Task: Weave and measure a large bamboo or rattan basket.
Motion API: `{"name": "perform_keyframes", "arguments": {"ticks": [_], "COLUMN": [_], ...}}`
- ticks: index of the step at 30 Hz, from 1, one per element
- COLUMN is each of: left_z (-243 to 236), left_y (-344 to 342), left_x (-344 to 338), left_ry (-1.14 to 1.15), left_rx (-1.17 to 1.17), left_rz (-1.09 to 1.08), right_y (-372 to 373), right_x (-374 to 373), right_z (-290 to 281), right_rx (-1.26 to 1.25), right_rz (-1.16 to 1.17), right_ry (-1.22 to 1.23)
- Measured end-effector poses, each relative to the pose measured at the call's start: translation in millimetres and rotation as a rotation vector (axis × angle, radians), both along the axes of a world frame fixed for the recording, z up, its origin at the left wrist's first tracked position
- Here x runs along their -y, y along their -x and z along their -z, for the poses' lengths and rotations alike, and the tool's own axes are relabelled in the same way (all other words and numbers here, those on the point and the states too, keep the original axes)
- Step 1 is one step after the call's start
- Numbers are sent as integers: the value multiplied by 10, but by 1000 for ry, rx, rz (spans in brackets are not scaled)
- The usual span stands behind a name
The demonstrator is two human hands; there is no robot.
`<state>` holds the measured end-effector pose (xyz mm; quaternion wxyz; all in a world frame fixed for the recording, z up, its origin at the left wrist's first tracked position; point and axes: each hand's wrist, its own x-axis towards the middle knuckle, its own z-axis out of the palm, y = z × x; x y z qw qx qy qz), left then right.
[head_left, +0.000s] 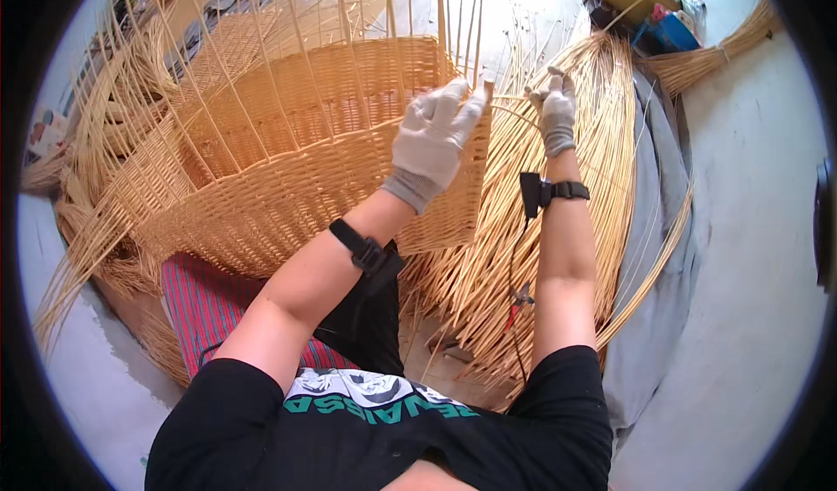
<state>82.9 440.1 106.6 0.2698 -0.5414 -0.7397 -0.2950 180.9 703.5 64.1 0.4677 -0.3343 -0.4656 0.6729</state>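
A large rectangular wicker basket (305,186) stands in front of me, with tall upright rods rising from its woven walls. My left hand (429,138), in a pale work glove with a grey cuff, is closed at the basket's near right top corner, its fingertips around the weave and rods there. To its right, my gloved right hand (556,112) is raised apart from the basket, fingers bent together on a thin wicker strand (514,107). That strand runs from the corner toward the right hand. Part of the grip is hidden by the fingers.
A big bundle of loose wicker rods (602,98) spreads on the right, over grey cloth (649,255). More coiled rods (131,98) lie at the left. Red-handled pliers (516,306) rest among the rods. A blue container (676,30) stands at the far right.
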Motion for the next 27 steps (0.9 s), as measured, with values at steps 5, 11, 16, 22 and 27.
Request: {"name": "perform_keyframes", "arguments": {"ticks": [5,11,16,22,27], "left_z": [129,202,-40,-218,-124], "left_y": [46,-15,14,-64,4], "left_x": [-230,-329,-99,-206,-653], "left_ry": [210,267,109,178,14], "left_rx": [79,723,599,653,1378], "left_rz": [14,110,137,55,275], "right_y": [-175,237,47,-553,-792], "right_x": [628,2158,1913,1389,880], "right_z": [-717,-1137,-1151,-1201,-1195], "right_rx": [-192,413,222,137,234], "right_rz": [-32,36,-275,-64,-134], "right_ry": [-219,-1447,-689,-528,-536]}}
